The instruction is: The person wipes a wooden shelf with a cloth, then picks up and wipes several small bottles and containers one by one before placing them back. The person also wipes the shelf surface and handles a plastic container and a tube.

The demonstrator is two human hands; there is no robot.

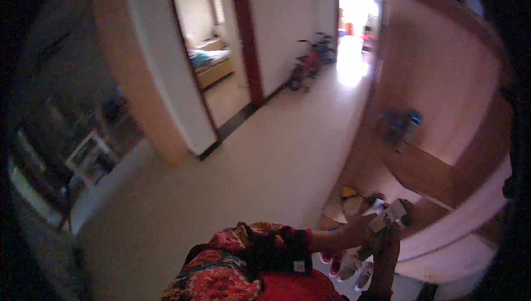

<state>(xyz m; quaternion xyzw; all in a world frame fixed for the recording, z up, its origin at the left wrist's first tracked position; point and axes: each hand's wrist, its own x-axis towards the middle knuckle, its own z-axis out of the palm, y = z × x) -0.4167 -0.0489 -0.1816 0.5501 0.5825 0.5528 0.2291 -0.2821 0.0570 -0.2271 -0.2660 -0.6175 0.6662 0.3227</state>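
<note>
At the lower right my left hand [360,230] reaches across from a floral sleeve with a dark cuff. Beside it my right hand [389,247] comes up from the lower edge. Both appear closed around a small pale grey-white object [395,211], too dim and blurred to name. Behind the hands is an open wooden shelf cabinet [423,165], with a yellow item [348,191] and other small things on a low shelf. Below the hands, light-coloured shoes [363,276] and red shoes [335,265] stand on the floor.
A blue-capped container [414,118] stands on a cabinet shelf. Small bicycles [310,63] lean along the hallway wall towards a bright doorway [354,30]. To the left, another doorway shows a bed [213,68]. A white-framed object [88,157] stands in the dark far left.
</note>
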